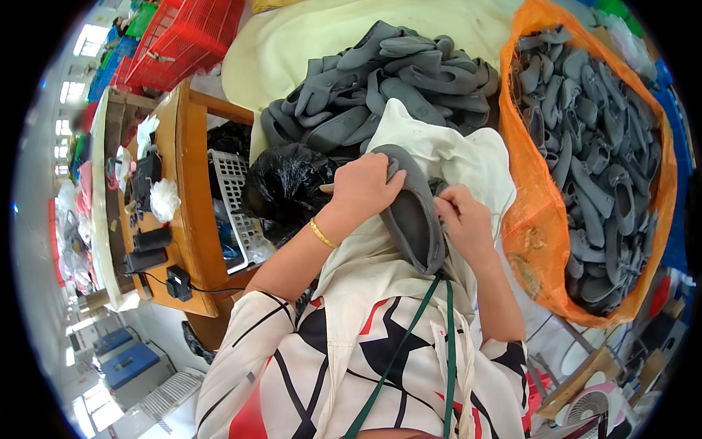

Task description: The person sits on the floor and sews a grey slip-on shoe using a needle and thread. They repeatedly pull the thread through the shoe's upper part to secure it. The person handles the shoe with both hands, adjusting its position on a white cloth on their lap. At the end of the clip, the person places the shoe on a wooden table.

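Centre of frame: a grey shoe upper (414, 212) lies between both hands, its long axis running from upper left to lower right over cream cloth (446, 157). Left hand (363, 187) is curled around its upper end, fingers closed on the rim. Right hand (462, 219) pinches its right edge, fingers narrow. Both are equally near.

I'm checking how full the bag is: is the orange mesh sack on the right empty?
No, the orange mesh sack is packed with grey shoe uppers up to its open rim.
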Demonstrator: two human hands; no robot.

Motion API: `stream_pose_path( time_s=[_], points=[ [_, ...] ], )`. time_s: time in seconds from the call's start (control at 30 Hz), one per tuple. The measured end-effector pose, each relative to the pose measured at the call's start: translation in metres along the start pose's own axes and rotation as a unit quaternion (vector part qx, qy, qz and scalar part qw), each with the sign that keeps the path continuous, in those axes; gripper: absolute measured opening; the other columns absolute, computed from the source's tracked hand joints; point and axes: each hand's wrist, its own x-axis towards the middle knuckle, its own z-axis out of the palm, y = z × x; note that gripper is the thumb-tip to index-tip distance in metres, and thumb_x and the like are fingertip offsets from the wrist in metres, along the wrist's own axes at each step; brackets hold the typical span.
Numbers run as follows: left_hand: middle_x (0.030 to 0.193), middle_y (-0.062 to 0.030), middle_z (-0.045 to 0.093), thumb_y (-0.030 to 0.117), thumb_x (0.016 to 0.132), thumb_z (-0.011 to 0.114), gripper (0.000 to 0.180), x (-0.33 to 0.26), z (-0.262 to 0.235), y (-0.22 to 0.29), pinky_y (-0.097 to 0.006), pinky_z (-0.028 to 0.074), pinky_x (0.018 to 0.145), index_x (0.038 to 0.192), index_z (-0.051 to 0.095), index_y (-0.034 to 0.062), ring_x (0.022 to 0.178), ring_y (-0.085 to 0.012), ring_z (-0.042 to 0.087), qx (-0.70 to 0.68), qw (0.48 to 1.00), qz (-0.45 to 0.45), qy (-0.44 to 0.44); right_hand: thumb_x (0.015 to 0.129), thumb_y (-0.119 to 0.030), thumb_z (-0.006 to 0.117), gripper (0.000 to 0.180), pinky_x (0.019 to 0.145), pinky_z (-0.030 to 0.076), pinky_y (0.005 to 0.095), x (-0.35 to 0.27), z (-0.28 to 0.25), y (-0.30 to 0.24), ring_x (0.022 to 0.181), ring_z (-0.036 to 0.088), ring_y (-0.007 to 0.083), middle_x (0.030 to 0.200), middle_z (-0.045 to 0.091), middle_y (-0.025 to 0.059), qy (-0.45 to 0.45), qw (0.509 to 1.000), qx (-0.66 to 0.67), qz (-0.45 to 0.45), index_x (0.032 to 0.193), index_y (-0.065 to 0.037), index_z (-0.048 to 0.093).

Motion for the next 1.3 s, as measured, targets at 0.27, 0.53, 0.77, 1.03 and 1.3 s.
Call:
stream_pose_path(
  time_s=[0.27,0.53,0.77,1.03,1.3],
  points=[
    [0.067,-0.0021,0.06,0.017,0.088,0.07,0.02,-0.015,0.009,-0.025,-0.027,0.045,0.056,0.08,0.063,0.0,0.06,-0.0086,0.054,-0.281,0.954,-0.098,-0.047,0.095,-0.014,0.061,0.011,0.062,0.051,0.0381,0.016,0.031,-0.007,0.067,0.066,0.033,0.074,0.066,0.0161,-0.037,0.997,0.064,-0.006,0.099,-0.005,0.066],
    [0.061,-0.0012,0.054,0.015,0.085,0.07,0.021,-0.019,0.009,-0.018,-0.027,0.039,0.052,0.077,0.062,-0.0024,0.058,-0.006,0.044,-0.397,0.907,-0.136,-0.032,0.089,-0.011,0.06,0.009,0.065,0.052,0.0452,0.019,0.037,-0.007,0.072,0.067,0.0381,0.078,0.067,0.0193,-0.063,0.997,-0.007,-0.052,0.093,-0.004,0.064],
    [0.061,-0.0001,0.054,0.015,0.085,0.071,0.021,-0.02,0.013,-0.022,-0.026,0.039,0.052,0.078,0.063,-0.0025,0.058,-0.0052,0.044,-0.416,0.898,-0.141,-0.029,0.087,-0.009,0.059,0.009,0.064,0.052,0.0461,0.02,0.042,-0.003,0.07,0.066,0.0385,0.075,0.067,0.0198,-0.062,0.995,-0.022,-0.07,0.091,-0.003,0.064],
    [0.062,0.001,0.053,0.015,0.085,0.07,0.02,-0.02,0.019,-0.03,-0.025,0.038,0.053,0.077,0.063,-0.0021,0.059,-0.0045,0.044,-0.425,0.893,-0.145,-0.038,0.089,-0.01,0.058,0.008,0.063,0.051,0.0481,0.025,0.046,0.001,0.069,0.066,0.0388,0.073,0.066,0.0203,-0.078,0.993,-0.035,-0.082,0.092,-0.003,0.061],
    [0.066,0.0063,0.054,0.013,0.086,0.068,0.016,-0.012,0.01,-0.023,-0.023,0.036,0.054,0.077,0.063,-0.0002,0.062,-0.0023,0.043,-0.499,0.839,-0.202,-0.085,0.095,-0.009,0.057,0.005,0.057,0.049,0.0474,0.022,0.066,0.017,0.065,0.065,0.0372,0.071,0.064,0.0174,-0.029,0.988,-0.068,-0.134,0.097,-0.005,0.054]
  ],
)
